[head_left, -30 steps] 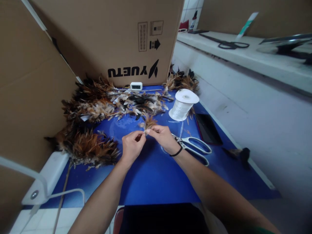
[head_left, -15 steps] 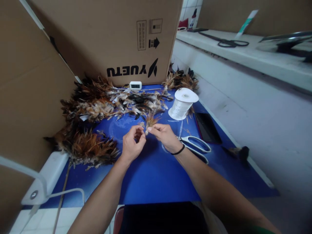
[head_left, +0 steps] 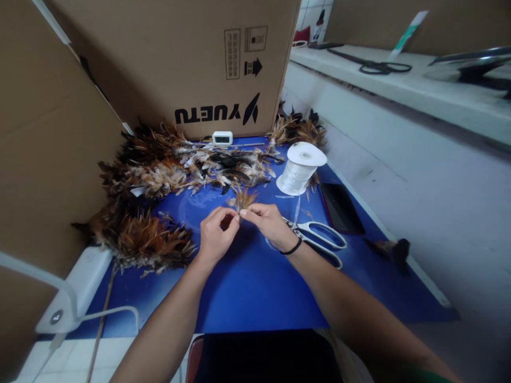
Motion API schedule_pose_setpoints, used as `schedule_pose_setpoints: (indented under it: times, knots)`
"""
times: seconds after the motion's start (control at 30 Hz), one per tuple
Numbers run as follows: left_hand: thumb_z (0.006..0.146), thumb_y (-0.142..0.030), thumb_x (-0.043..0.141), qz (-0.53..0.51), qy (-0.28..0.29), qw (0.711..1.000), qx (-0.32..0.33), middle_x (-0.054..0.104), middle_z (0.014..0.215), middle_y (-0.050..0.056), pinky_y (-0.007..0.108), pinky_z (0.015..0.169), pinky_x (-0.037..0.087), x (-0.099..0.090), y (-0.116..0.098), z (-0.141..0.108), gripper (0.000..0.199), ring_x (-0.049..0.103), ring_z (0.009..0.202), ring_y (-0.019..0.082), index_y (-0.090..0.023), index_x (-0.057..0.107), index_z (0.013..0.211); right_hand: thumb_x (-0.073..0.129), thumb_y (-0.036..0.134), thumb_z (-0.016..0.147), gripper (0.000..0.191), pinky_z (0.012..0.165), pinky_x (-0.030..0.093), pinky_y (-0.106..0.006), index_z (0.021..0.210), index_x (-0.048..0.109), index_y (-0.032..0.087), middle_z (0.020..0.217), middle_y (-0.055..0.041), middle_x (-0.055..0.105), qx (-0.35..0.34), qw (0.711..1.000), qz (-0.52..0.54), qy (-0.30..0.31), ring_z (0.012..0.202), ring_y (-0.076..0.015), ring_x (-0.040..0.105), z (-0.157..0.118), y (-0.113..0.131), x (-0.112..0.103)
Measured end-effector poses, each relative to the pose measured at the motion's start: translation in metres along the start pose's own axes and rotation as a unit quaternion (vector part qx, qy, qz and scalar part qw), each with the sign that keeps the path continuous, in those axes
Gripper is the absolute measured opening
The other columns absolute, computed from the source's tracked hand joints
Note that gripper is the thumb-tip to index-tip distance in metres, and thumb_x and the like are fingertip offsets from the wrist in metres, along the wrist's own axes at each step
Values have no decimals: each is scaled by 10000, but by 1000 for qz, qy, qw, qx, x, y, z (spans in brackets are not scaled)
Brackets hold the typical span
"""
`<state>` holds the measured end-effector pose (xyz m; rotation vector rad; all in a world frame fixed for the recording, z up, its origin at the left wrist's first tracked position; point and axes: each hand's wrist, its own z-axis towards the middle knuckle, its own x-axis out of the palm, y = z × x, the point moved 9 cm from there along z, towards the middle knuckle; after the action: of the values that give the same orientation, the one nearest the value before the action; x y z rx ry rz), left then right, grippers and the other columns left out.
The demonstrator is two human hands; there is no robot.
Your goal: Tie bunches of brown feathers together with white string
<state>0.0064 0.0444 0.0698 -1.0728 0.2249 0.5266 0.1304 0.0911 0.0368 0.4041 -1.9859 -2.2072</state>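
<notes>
A small tuft of brown feathers (head_left: 243, 200) stands upright between my two hands, its base pinched by fingertips from both sides. My left hand (head_left: 217, 232) is closed, thumb and fingers meeting at the tuft's lower end. On the other side my right hand (head_left: 268, 223), with a black band at the wrist, grips the same base between thumb and forefinger. White-handled scissors (head_left: 319, 236) lie just right of my right wrist, their blades partly hidden by it. Behind them stands a spool of clear white ribbon (head_left: 297, 175).
Brown and black feather bundles (head_left: 147, 239) line the left side, with loose feathers (head_left: 231, 167) across the back of the blue table (head_left: 255, 298). A small digital display (head_left: 222, 138) sits before a cardboard box (head_left: 159, 58). A dark phone (head_left: 342, 208) lies at the right; black scissors (head_left: 375, 65) rest on the ledge.
My fingertips have come closer together at the tuft's base. The feather at the left hand now stands gathered with the tuft in the right hand.
</notes>
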Motion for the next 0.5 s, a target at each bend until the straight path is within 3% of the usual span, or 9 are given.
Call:
schedule_pose_setpoints:
  times: [0.13, 0.33, 0.43, 0.5]
  knots:
    - [754, -283, 602, -126, 21, 982, -136, 590, 615, -16, 214, 548, 428, 9, 27, -2, 119, 533, 531, 94, -166, 618, 740, 588, 357, 737, 289, 534, 268, -237, 539, 526, 157, 522, 54, 370, 0, 1000, -12, 5, 547, -81, 325, 0, 0, 0]
    - [690, -273, 642, -337, 28, 893, -296, 544, 541, -37, 189, 481, 391, 27, 54, -12, 136, 474, 452, 66, -151, 584, 702, 601, 372, 732, 291, 527, 258, -235, 551, 519, 159, 529, 57, 375, 9, 1000, -4, 9, 537, -76, 312, 1, -3, 0]
    - [700, -310, 640, -374, 25, 869, -322, 549, 571, -38, 189, 480, 401, 29, 57, -13, 168, 481, 461, 65, -160, 567, 711, 602, 370, 729, 285, 514, 245, -234, 553, 519, 162, 521, 61, 368, 14, 1000, 6, 4, 521, -72, 293, 1, -5, -1]
    - [726, -354, 627, -342, 16, 892, -296, 559, 591, -34, 196, 484, 413, 22, 53, -10, 198, 497, 475, 73, -165, 572, 736, 605, 368, 726, 286, 513, 243, -234, 548, 520, 162, 516, 61, 364, 15, 1000, 7, -1, 520, -72, 294, 2, -6, -2]
